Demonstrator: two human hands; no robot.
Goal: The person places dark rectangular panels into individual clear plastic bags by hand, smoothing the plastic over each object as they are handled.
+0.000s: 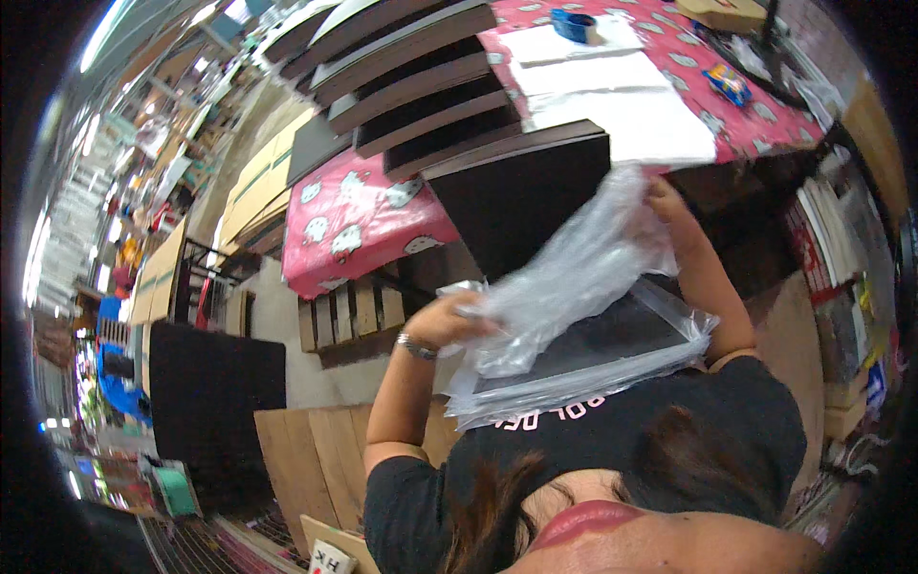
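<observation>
Plastic (572, 282) held between left hand (451, 321), right hand (662, 210); dark panel (612, 335) beneath.

Landmark: table (378, 230). On it, left part: stacked slabs (435, 81). On it, right of slabs: sheets (622, 120); roll (572, 27) on the sheets, toward table's far side; packet (729, 86) on table, right of sheets. Left of table: cardboard stack (258, 187). Below table's left end: pallet (365, 308). Before table: plastic film (564, 277), left hand (449, 320) at its left end, right hand (660, 210) at its right.
</observation>
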